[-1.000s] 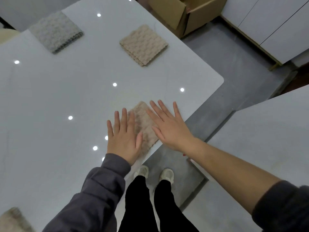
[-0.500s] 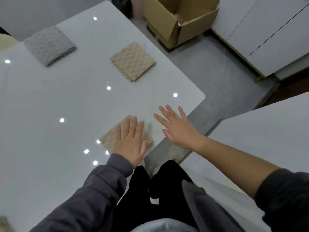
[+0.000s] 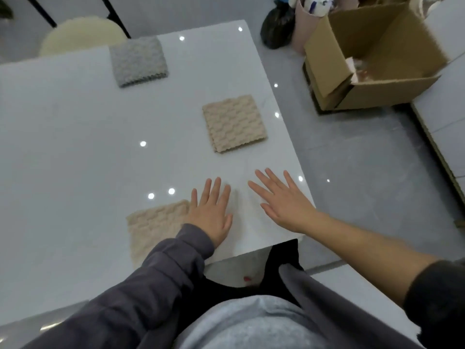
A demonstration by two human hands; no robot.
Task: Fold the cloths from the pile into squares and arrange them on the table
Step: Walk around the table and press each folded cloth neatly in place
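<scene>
A folded beige cloth [image 3: 156, 225] lies on the white table [image 3: 75, 147] near its front edge, partly under my left sleeve. My left hand [image 3: 211, 212] is flat with straight fingers just right of that cloth, over bare table. My right hand [image 3: 281, 200] is spread open and empty near the table's front right corner. A second folded beige square [image 3: 234, 123] lies farther back by the right edge. A folded grey square [image 3: 138, 60] sits at the back of the table.
An open cardboard box [image 3: 372, 59] stands on the floor to the right of the table, next to a black bag [image 3: 276, 23]. A cream round seat [image 3: 83, 36] is behind the table. A second white surface [image 3: 392, 268] is at my right.
Both hands have come off the near beige cloth, which now lies to the left of my left hand. The view has swung, so the table corner now sits to the right.
</scene>
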